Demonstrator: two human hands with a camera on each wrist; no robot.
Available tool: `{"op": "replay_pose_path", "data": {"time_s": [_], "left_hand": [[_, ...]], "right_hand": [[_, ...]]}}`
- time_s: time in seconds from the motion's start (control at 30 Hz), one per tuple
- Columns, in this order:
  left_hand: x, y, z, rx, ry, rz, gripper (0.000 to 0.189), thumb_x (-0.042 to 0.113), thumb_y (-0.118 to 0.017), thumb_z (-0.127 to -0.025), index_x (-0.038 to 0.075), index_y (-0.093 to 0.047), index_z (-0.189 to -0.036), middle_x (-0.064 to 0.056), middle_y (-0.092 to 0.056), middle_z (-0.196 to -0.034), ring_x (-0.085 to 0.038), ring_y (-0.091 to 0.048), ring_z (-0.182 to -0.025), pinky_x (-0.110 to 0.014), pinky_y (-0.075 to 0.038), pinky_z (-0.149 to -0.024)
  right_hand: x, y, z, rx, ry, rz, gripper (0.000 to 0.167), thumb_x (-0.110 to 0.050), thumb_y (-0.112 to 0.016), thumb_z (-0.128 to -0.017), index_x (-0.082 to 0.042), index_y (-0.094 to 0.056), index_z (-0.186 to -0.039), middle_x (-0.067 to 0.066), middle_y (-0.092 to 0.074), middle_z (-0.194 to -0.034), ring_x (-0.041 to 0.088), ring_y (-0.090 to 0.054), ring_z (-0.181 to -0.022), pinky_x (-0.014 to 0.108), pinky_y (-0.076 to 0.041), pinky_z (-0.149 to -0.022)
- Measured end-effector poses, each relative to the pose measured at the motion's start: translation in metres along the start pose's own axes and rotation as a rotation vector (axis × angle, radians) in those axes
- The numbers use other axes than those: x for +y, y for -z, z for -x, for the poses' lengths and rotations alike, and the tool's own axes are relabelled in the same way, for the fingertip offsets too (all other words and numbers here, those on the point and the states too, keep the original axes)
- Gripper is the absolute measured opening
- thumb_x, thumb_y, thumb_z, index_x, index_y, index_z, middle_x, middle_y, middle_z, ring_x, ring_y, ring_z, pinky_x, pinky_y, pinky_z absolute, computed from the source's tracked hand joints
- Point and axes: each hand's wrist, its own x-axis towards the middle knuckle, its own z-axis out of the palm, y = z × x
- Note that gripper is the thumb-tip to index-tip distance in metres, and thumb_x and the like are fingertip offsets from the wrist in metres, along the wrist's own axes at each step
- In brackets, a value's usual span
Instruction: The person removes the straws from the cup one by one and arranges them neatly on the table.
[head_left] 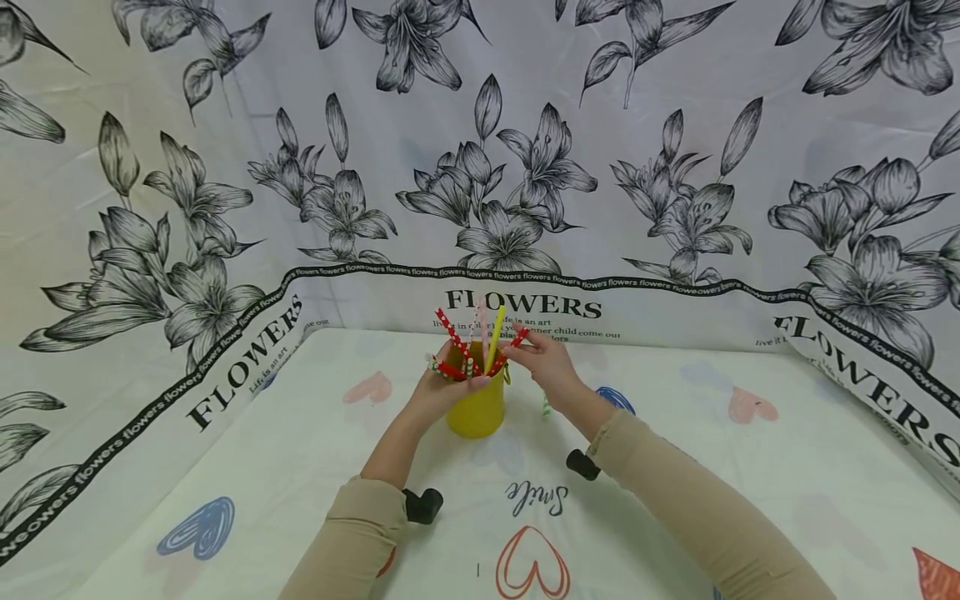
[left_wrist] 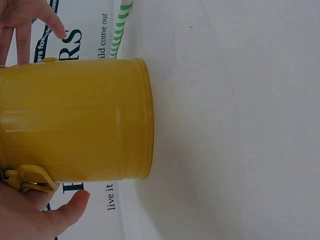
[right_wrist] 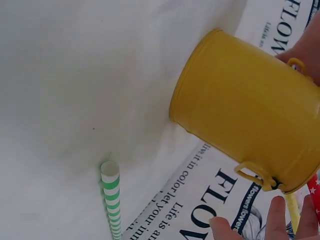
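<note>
A yellow bucket (head_left: 476,410) stands on the white cloth, a yellow straw (head_left: 495,337) and a red star-patterned straw (head_left: 450,327) rising above its rim. My left hand (head_left: 433,398) is at the rim's left side, its thumb reaching across the front. It holds a bunch of paper straws (head_left: 448,367) whose ends point left; the inner fingers are hidden. To the right of the rim, my right hand (head_left: 551,367) pinches a slanted red straw (head_left: 517,338). Below that hand lies a green-striped straw (right_wrist: 112,192). Looped handle mounts (left_wrist: 36,176) show on the bucket's sides.
The cloth (head_left: 300,467) carries printed hearts and the word Smile. Behind and at both sides hangs a white curtain (head_left: 360,312) with black flower prints. Black wrist devices (head_left: 423,506) sit at both cuffs.
</note>
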Motion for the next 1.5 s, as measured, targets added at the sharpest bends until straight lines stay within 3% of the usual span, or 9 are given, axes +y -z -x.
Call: {"op": "replay_pose_path", "data": {"time_s": [0.23, 0.47, 0.67, 0.93, 1.03, 1.33, 1.5], "left_hand": [[-0.003, -0.001, -0.003, -0.013, -0.064, 0.021, 0.079, 0.032, -0.079, -0.081, 0.020, -0.036, -0.146, -0.009, -0.051, -0.140, -0.031, -0.044, -0.131, -0.056, -0.034, -0.108], [-0.002, -0.001, -0.002, -0.003, -0.069, 0.019, 0.075, 0.027, -0.080, -0.082, 0.017, -0.039, -0.144, -0.009, -0.054, -0.138, -0.031, -0.046, -0.129, -0.055, -0.035, -0.107], [-0.003, -0.001, -0.002, -0.010, -0.059, 0.037, 0.077, 0.029, -0.080, -0.080, 0.021, -0.038, -0.144, -0.008, -0.051, -0.140, -0.031, -0.044, -0.131, -0.055, -0.034, -0.108], [-0.002, -0.001, -0.003, -0.019, -0.081, 0.024, 0.075, 0.026, -0.079, -0.082, 0.016, -0.038, -0.143, -0.008, -0.052, -0.140, -0.030, -0.045, -0.130, -0.053, -0.035, -0.108], [-0.002, 0.000, -0.003, -0.018, -0.069, 0.022, 0.074, 0.026, -0.079, -0.082, 0.016, -0.038, -0.143, -0.009, -0.051, -0.140, -0.030, -0.045, -0.130, -0.053, -0.035, -0.108], [-0.002, 0.000, -0.003, -0.013, -0.054, 0.011, 0.070, 0.026, -0.079, -0.083, 0.018, -0.040, -0.140, -0.010, -0.052, -0.139, -0.031, -0.046, -0.129, -0.054, -0.036, -0.107], [-0.001, 0.000, -0.003, -0.015, -0.058, -0.002, 0.071, 0.025, -0.078, -0.083, 0.016, -0.038, -0.141, -0.010, -0.052, -0.139, -0.031, -0.046, -0.129, -0.053, -0.036, -0.107]], "right_hand": [[-0.009, 0.015, 0.006, -0.009, 0.051, -0.027, 0.057, -0.018, -0.067, -0.093, -0.021, -0.046, -0.146, 0.005, -0.065, -0.123, 0.026, -0.056, -0.123, 0.064, -0.031, -0.105], [-0.019, 0.035, 0.011, -0.018, 0.073, -0.060, 0.057, -0.019, -0.063, -0.096, -0.021, -0.041, -0.149, 0.008, -0.064, -0.125, 0.026, -0.061, -0.116, 0.062, -0.032, -0.106], [-0.027, 0.053, 0.017, -0.029, 0.101, -0.076, 0.058, -0.020, -0.059, -0.099, -0.021, -0.035, -0.152, 0.011, -0.062, -0.127, 0.025, -0.062, -0.113, 0.057, -0.037, -0.105], [-0.035, 0.078, 0.025, -0.012, 0.158, -0.163, 0.059, -0.018, -0.054, -0.101, -0.020, -0.029, -0.154, -0.002, -0.068, -0.119, 0.013, -0.068, -0.099, 0.048, -0.040, -0.105], [-0.038, 0.083, 0.026, 0.022, 0.165, -0.202, 0.057, -0.015, -0.052, -0.101, -0.017, -0.030, -0.154, -0.006, -0.069, -0.112, 0.008, -0.067, -0.094, 0.043, -0.044, -0.101], [-0.039, 0.097, 0.026, 0.183, 0.191, -0.322, 0.051, -0.013, -0.054, -0.100, -0.008, -0.036, -0.148, -0.011, -0.072, -0.091, 0.007, -0.065, -0.088, 0.030, -0.052, -0.087], [-0.033, 0.102, 0.021, 0.296, 0.150, -0.365, 0.030, -0.015, -0.062, -0.096, -0.008, -0.046, -0.120, -0.009, -0.073, -0.081, 0.010, -0.069, -0.079, 0.025, -0.055, -0.077]]}}
